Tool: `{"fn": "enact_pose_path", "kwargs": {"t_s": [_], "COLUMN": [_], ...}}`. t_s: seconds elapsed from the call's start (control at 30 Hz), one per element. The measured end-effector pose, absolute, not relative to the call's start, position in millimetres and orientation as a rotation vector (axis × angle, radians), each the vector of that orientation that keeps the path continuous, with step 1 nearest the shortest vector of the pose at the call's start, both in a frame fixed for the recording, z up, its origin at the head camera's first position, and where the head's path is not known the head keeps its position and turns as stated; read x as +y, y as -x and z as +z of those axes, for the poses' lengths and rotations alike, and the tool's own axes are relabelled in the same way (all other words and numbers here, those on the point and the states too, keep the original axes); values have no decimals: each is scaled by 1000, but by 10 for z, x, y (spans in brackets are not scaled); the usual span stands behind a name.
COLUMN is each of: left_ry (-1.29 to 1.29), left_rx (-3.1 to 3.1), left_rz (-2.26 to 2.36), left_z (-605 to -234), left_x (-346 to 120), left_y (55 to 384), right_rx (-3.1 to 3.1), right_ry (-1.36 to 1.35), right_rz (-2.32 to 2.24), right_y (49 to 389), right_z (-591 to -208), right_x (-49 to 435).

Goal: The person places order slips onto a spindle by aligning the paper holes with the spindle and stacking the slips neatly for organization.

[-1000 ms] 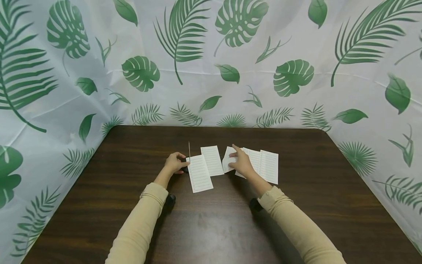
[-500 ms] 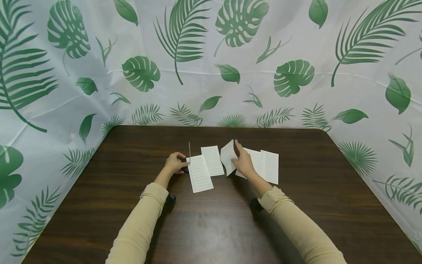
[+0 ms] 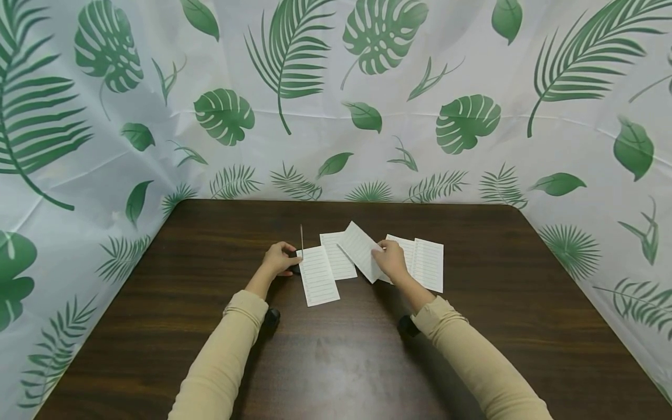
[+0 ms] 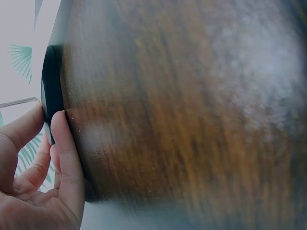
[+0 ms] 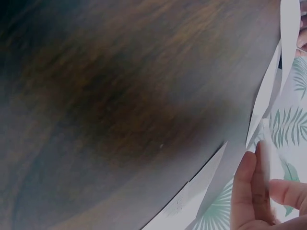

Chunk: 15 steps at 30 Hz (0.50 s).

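My left hand [image 3: 275, 259] grips the black base [image 4: 53, 91] of a paper spike, thumb on top and fingers at its edge. Its thin metal rod [image 3: 301, 240] stands upright. A lined white slip [image 3: 318, 277] lies with its upper left corner at the foot of the rod. My right hand [image 3: 391, 261] pinches another lined slip [image 3: 360, 248] by its right edge, between thumb and fingers. That slip is tilted and overlaps a third slip [image 3: 340, 263] in the head view. The right wrist view shows the pinching right hand [image 5: 261, 191] close up.
Two more lined slips, one partly behind the right hand and one [image 3: 429, 265] farther right, lie on the dark wooden table [image 3: 336, 361]. A white cloth with green leaves [image 3: 315, 140] hangs behind the table and at its sides.
My right hand has picked up the slip, which first bent upward and now slants flat toward the left, over the neighbouring slip. The left hand has stayed on the spike's base.
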<state>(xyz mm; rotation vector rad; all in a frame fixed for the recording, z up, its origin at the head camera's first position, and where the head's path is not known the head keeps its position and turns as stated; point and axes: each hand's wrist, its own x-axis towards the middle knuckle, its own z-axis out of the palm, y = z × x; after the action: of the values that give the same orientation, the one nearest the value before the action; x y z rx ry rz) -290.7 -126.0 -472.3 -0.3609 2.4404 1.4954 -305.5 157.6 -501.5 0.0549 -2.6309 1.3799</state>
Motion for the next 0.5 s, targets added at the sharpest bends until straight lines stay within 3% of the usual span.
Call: {"fn": "enact_pose_path", "kwargs": {"t_s": [0.13,0.23,0.5], "left_ry": [282,211,263], "left_rx": [2437,2415,2387], "left_rz": [1554,1626,1597], "left_z": [-5200,-5718,-5812], "left_x": [-1390,-1530,-1563], "left_y": [3200,3522,3606], "right_rx": [-2582,-2573,-2590], "right_ry": [39,126,244], "right_rz": [1562,1744,1823], "right_y": [3468,3484,3604], "right_z": [-5613,-5630,-5741], "right_x": [1793,1815,1819]}}
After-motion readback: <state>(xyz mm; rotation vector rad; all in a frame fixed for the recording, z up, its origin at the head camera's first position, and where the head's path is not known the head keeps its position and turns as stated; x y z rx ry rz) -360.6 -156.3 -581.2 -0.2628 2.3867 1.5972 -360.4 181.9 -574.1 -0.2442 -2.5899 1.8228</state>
